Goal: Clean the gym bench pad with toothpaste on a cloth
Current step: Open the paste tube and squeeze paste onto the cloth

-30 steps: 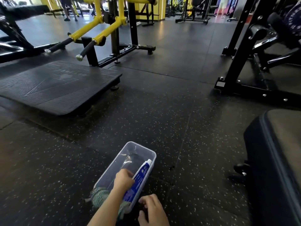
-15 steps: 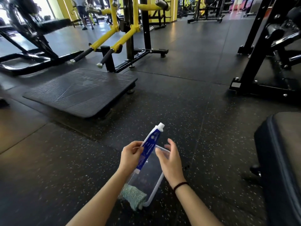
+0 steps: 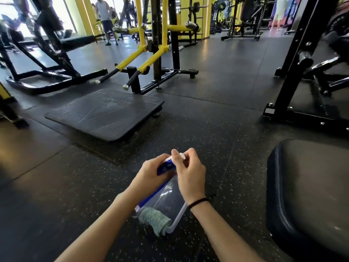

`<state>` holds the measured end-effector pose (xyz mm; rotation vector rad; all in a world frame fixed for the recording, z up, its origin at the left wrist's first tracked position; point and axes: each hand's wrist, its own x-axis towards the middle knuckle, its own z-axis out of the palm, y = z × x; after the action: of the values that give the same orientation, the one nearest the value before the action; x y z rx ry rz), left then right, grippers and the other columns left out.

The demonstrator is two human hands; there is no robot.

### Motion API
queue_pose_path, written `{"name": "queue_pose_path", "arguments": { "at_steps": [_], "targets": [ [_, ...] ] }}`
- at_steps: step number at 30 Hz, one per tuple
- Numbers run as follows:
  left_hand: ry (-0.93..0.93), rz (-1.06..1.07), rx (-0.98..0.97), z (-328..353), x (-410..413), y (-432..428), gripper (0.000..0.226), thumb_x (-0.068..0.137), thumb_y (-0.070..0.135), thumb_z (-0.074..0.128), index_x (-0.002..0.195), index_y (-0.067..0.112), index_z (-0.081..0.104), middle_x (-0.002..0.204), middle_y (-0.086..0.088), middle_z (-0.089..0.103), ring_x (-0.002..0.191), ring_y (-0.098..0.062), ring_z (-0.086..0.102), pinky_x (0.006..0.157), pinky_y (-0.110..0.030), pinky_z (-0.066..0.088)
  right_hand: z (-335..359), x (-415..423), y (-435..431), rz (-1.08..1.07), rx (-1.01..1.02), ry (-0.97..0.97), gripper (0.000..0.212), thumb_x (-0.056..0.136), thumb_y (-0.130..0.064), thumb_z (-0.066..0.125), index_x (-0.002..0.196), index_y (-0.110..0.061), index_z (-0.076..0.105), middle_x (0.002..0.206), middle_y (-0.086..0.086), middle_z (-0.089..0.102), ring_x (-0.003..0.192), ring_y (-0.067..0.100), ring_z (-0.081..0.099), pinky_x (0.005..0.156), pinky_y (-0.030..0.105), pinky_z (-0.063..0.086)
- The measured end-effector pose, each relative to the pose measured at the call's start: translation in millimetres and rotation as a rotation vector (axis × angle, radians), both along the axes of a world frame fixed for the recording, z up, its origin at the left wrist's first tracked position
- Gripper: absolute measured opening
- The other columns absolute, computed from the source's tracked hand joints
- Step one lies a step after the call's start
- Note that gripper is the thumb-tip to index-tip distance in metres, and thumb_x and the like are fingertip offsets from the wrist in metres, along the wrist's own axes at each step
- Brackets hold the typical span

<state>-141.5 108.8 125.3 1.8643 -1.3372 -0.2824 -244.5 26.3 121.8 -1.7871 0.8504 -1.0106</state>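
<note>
Left hand (image 3: pixel 149 173) of mine curls around the upper body of one blue toothpaste tube (image 3: pixel 164 166), and my right hand (image 3: pixel 190 173), a black band at its wrist, pinches the tube's white cap (image 3: pixel 181 155) between thumb and fingertips. The tube's long axis slants from its flat tail, low and near me, up and away to the right, cap end farthest from me. I hold it just above one clear plastic container (image 3: pixel 179 216) that sits on the speckled black floor (image 3: pixel 75 186). One teal knitted cloth (image 3: pixel 154 218) hangs over the container's near end. One black bench pad (image 3: pixel 311 195) stands to my right, cut off by the frame edge. My left fingers hide the tube's middle, my right fingers cover most of the cap, and I cannot tell whether it is loosened.
</note>
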Motion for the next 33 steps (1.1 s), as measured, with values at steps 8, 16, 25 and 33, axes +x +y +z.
{"name": "queue_pose_path", "arguments": {
  "at_steps": [8,16,25,33],
  "targets": [
    [0.338,-0.197,-0.009,63.4,-35.4,11.2,0.011,0.089,0.010,0.057,0.089,0.014,0.067,0.070,0.003,0.072,0.063,-0.008,0.067,0.059,-0.015,0.050,60.3,-40.7,11.8,0.068,-0.206,-0.023,0.036,0.087,-0.044,0.061,0.077,-0.013,0.046,0.060,-0.008,0.055,0.056,0.012,0.054,0.057,0.031,0.047],
    [0.709,-0.561,0.045,92.6,-50.6,1.2,0.015,0.079,0.033,0.066,0.082,0.020,0.073,0.065,-0.001,0.068,0.055,-0.009,0.064,0.055,-0.017,0.052,103.5,-84.6,10.0,0.128,-0.498,-0.095,0.032,0.090,-0.034,0.062,0.074,-0.015,0.041,0.049,-0.013,0.040,0.044,0.009,0.045,0.051,0.022,0.037],
    [0.862,-1.009,0.159,124.4,-111.0,-59.2,0.022,0.089,0.031,0.061,0.087,0.009,0.063,0.060,0.007,0.067,0.048,0.000,0.060,0.049,-0.011,0.048,154.2,-167.2,-36.6,0.218,-0.710,-0.156,0.030,0.090,-0.015,0.060,0.070,-0.015,0.038,0.048,-0.014,0.031,0.044,0.009,0.039,0.045,0.008,0.029],
    [0.767,-0.779,0.127,157.7,-195.3,-88.7,0.028,0.084,0.031,0.061,0.080,0.004,0.058,0.051,0.004,0.060,0.038,-0.003,0.052,0.042,-0.011,0.043,176.0,-237.4,-85.6,0.195,-0.644,-0.068,0.033,0.093,-0.021,0.058,0.066,-0.019,0.039,0.040,-0.012,0.038,0.040,0.007,0.040,0.047,0.012,0.029]
  ]
}}
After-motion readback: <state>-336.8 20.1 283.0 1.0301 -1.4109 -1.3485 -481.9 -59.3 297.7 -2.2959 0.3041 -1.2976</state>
